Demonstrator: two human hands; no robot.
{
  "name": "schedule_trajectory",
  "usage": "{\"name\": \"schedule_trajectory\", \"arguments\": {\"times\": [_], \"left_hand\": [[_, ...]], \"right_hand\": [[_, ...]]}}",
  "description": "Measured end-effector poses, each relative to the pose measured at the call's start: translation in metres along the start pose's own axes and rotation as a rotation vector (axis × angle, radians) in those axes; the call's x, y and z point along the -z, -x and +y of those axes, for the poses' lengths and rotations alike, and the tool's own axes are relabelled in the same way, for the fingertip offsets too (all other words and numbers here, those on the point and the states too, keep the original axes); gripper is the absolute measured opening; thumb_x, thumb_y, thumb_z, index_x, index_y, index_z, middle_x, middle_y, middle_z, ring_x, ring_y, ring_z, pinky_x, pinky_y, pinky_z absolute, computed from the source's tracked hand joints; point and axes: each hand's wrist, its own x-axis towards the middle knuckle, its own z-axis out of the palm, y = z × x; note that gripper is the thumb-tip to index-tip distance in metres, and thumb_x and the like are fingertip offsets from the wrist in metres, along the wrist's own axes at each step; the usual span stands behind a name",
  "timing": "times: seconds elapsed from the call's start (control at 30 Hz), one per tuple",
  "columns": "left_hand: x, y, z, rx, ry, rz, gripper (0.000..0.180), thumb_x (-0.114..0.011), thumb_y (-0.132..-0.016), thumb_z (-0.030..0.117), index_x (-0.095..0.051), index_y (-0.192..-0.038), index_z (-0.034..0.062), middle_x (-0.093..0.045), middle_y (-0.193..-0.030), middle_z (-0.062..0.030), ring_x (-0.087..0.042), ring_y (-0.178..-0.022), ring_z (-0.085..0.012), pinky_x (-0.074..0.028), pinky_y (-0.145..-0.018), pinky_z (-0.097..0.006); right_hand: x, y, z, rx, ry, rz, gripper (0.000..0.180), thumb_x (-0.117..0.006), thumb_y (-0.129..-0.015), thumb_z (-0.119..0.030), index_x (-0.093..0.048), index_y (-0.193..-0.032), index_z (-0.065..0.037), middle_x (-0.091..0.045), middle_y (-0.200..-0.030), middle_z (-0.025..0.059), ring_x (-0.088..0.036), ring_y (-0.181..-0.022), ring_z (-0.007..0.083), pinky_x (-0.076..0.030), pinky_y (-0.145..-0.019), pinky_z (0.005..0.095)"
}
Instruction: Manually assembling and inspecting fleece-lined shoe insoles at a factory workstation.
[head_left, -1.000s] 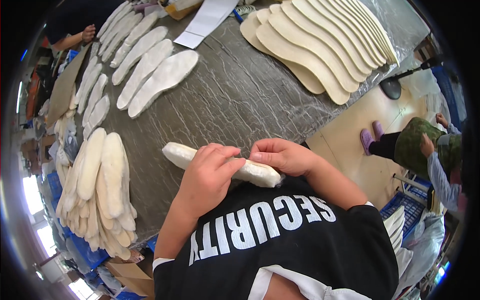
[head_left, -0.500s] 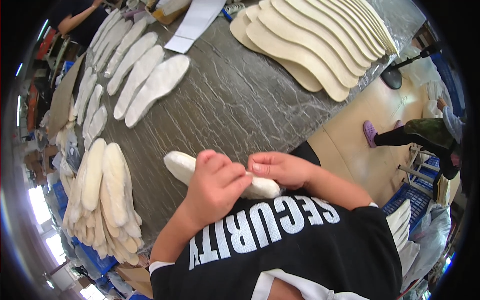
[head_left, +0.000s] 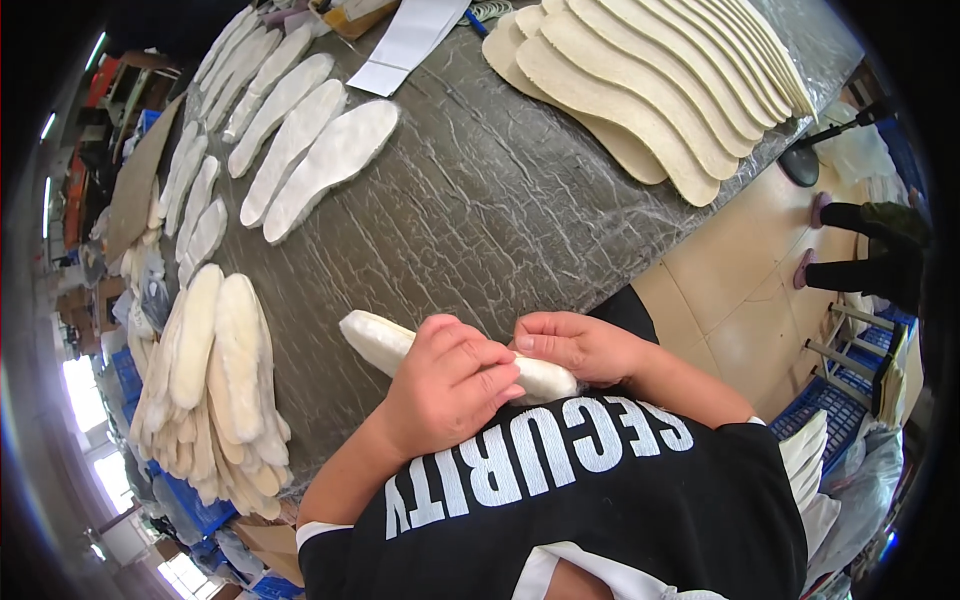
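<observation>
A cream, fluffy insole (head_left: 378, 340) lies slantwise in front of my chest, close to the table's near edge. Around its middle my left hand (head_left: 452, 385) is closed, fingers curled over the top. My right hand (head_left: 575, 345) pinches at its upper edge near the right end, thumb and fingertips pressed together beside the left fingertips. What exactly the right fingertips grip is too small to make out. Part of the insole's middle is hidden behind my left hand. A bit of clear plastic film seems to show at its right end.
Pale insoles in clear wrapping (head_left: 335, 170) lie in rows at far left. A heap of fluffy insoles (head_left: 240, 350) sits at the left edge. Large cream insole sheets (head_left: 640, 90) fan out at far right, near white papers (head_left: 405, 45). A person (head_left: 865, 245) stands beyond the table at right.
My view has shifted slightly, so the table's things sit a little further right. Both hands stay on the insole with almost the same grip. The person at right has changed stance.
</observation>
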Motion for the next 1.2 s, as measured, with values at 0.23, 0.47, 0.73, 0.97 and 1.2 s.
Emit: {"name": "schedule_trajectory", "arguments": {"times": [0.23,0.47,0.73,0.97,1.2], "left_hand": [[-0.003,-0.001,0.006,0.226,-0.008,0.010,0.015,-0.075,-0.073,0.004,-0.066,-0.085,0.0057,-0.060,-0.081,-0.0038,-0.056,-0.075,-0.0224,-0.041,-0.071,-0.038],[-0.002,-0.009,0.008,0.221,-0.061,-0.070,0.015,-0.074,-0.070,0.001,-0.064,-0.081,0.0047,-0.057,-0.082,-0.0050,-0.055,-0.074,-0.0233,-0.040,-0.072,-0.037],[-0.008,0.003,-0.005,0.023,-0.176,-0.106,0.010,-0.060,-0.080,0.011,-0.059,-0.086,0.0032,-0.057,-0.093,-0.0069,-0.054,-0.084,-0.0244,-0.041,-0.078,-0.039],[-0.007,0.003,-0.002,0.048,-0.069,-0.056,0.015,-0.068,-0.074,0.006,-0.060,-0.087,0.0031,-0.060,-0.094,-0.0076,-0.056,-0.084,-0.0267,-0.043,-0.075,-0.040],[-0.002,-0.001,0.005,0.369,0.105,0.017,0.016,-0.071,-0.076,-0.004,-0.062,-0.089,0.0012,-0.060,-0.087,-0.0083,-0.058,-0.078,-0.0262,-0.047,-0.069,-0.036]], "right_hand": [[-0.002,0.001,-0.001,0.023,0.121,0.063,0.025,-0.044,-0.105,-0.027,-0.058,-0.098,-0.007,-0.053,-0.087,-0.0041,-0.048,-0.083,0.0041,-0.043,-0.072,0.0221],[-0.004,0.000,0.000,0.047,0.192,0.100,0.028,-0.046,-0.104,-0.030,-0.059,-0.100,-0.006,-0.055,-0.085,-0.0013,-0.050,-0.081,0.0066,-0.044,-0.071,0.0245],[-0.003,-0.002,0.005,-0.002,0.074,0.073,0.025,-0.046,-0.103,-0.028,-0.059,-0.102,-0.006,-0.056,-0.086,-0.0011,-0.052,-0.081,0.0068,-0.045,-0.071,0.0252],[-0.007,0.002,0.004,0.001,0.104,0.120,0.026,-0.046,-0.103,-0.027,-0.060,-0.104,-0.005,-0.058,-0.089,0.0003,-0.052,-0.082,0.0079,-0.046,-0.072,0.0256],[-0.009,0.001,0.001,0.073,0.306,0.160,0.027,-0.046,-0.103,-0.027,-0.059,-0.102,-0.004,-0.057,-0.088,0.0045,-0.052,-0.084,0.0119,-0.045,-0.077,0.0288]]}}
